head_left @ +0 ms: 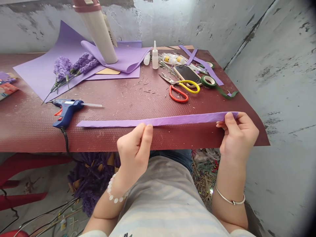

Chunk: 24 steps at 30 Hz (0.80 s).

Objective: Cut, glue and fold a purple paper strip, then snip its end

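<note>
A long, narrow purple paper strip (185, 119) stretches across the front of the table, held between both hands. My left hand (135, 148) pinches its lower edge near the middle, thumb and curled fingers together. At the strip's right end, my right hand (238, 133) grips it between thumb and fingers. The strip's left end reaches past my left hand toward a blue hot glue gun (66, 110), which lies on its side with a clear glue stick in its back. Scissors (181, 88) with one red and one yellow handle lie beyond the strip.
Purple paper sheets (39, 62) carry purple artificial flowers (71, 65) and a tall flask (98, 36). Behind the scissors are a phone (187, 74), green tape (208, 81), a dropper bottle (155, 57) and cut purple strips (212, 70). A wall (286, 98) stands at right.
</note>
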Each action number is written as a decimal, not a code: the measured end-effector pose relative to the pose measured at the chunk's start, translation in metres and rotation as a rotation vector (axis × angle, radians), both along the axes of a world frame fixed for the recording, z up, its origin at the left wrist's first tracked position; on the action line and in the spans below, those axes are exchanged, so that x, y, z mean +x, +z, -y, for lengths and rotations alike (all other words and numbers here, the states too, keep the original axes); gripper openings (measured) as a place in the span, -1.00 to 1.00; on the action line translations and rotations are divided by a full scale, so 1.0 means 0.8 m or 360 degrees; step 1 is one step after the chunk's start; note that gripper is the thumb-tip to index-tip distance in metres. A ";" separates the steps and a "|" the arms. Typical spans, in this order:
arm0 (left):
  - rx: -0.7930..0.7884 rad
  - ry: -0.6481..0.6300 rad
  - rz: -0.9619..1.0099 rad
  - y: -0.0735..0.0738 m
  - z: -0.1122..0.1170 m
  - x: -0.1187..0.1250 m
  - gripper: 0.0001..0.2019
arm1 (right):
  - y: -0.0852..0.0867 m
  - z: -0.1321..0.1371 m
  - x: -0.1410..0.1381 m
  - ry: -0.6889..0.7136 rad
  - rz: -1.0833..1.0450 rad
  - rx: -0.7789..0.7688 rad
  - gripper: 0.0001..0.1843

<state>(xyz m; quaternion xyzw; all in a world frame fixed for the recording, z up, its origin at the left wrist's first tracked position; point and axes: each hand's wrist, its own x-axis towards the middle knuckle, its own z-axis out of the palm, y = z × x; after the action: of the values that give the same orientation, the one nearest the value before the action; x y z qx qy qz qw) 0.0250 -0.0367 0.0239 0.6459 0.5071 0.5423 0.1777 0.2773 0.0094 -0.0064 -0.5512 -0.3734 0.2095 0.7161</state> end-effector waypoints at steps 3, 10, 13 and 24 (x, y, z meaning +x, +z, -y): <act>0.0025 0.0063 0.0000 0.003 -0.001 0.003 -0.47 | -0.003 0.000 0.003 0.0030 0.0008 -0.0014 -0.86; -0.0363 -0.0228 0.0638 0.006 -0.007 0.009 -0.87 | -0.002 -0.002 0.005 0.0017 0.0041 -0.0044 -0.85; -0.0497 -0.0489 0.0926 0.005 -0.011 0.006 -0.70 | 0.000 -0.002 0.004 -0.0002 0.0029 -0.0031 -0.84; -0.0353 -0.0294 0.0164 0.003 -0.008 -0.003 -0.67 | 0.003 -0.005 0.006 -0.0011 0.0018 -0.0045 -0.82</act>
<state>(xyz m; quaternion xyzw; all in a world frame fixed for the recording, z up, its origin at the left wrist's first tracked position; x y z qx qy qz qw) 0.0226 -0.0303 0.0262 0.6375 0.4927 0.4966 0.3228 0.2817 0.0130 -0.0037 -0.5637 -0.3727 0.2092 0.7068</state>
